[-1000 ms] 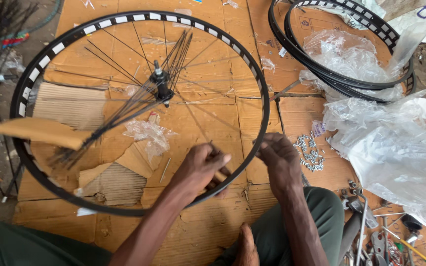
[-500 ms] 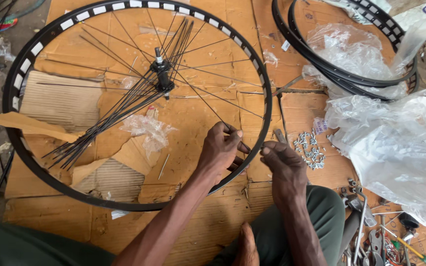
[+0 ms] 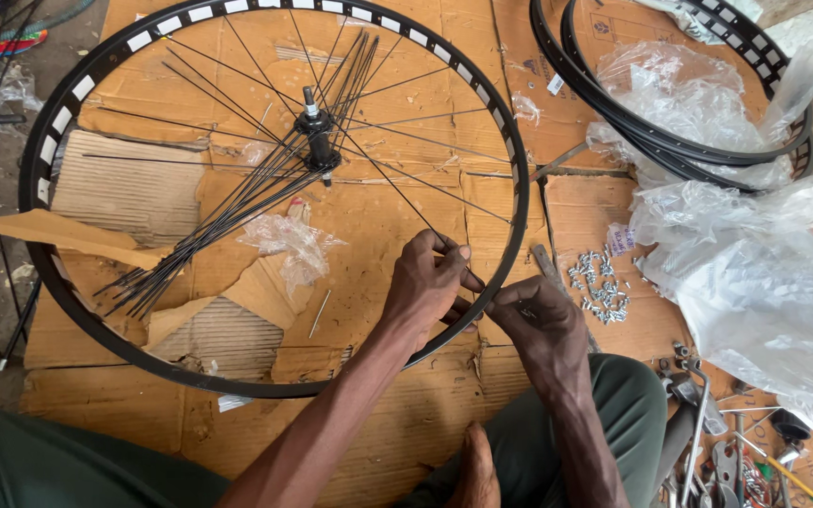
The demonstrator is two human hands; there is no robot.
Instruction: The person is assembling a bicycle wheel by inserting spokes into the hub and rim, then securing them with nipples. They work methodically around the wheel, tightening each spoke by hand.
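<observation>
The left hand (image 3: 428, 282) has its grip pinched shut on a thin black spoke (image 3: 397, 193), thumb and fingertips meeting just inside the rim at about five o'clock on the wheel. The right hand (image 3: 540, 320) sits just beside it, outside the rim, its grip curled tight at the same spot on the rim; something small seems to be nipped between thumb and forefinger, but I cannot tell what. The two hands almost touch across the rim.

The spoke runs from the left fingers up toward eleven o'clock to the hub (image 3: 315, 141), which stands upright at the wheel's centre. The wheel rim (image 3: 49, 282), black with white patches along its upper arc, lies flat on sheets of brown cardboard (image 3: 406, 433) spread over the floor. A bundle of loose spokes (image 3: 209, 240) fans from the hub toward seven o'clock. A crumpled scrap of clear plastic (image 3: 292, 243) lies inside the rim, below the hub.

At three o'clock from the hands, a small heap of silver spoke nipples (image 3: 599, 282) lies on the cardboard. Two more black rims (image 3: 632, 132) lie at one o'clock, partly under clear plastic bags (image 3: 755, 282). Assorted tools (image 3: 708, 423) lie at four o'clock, beside the person's green-trousered knee (image 3: 613, 414).
</observation>
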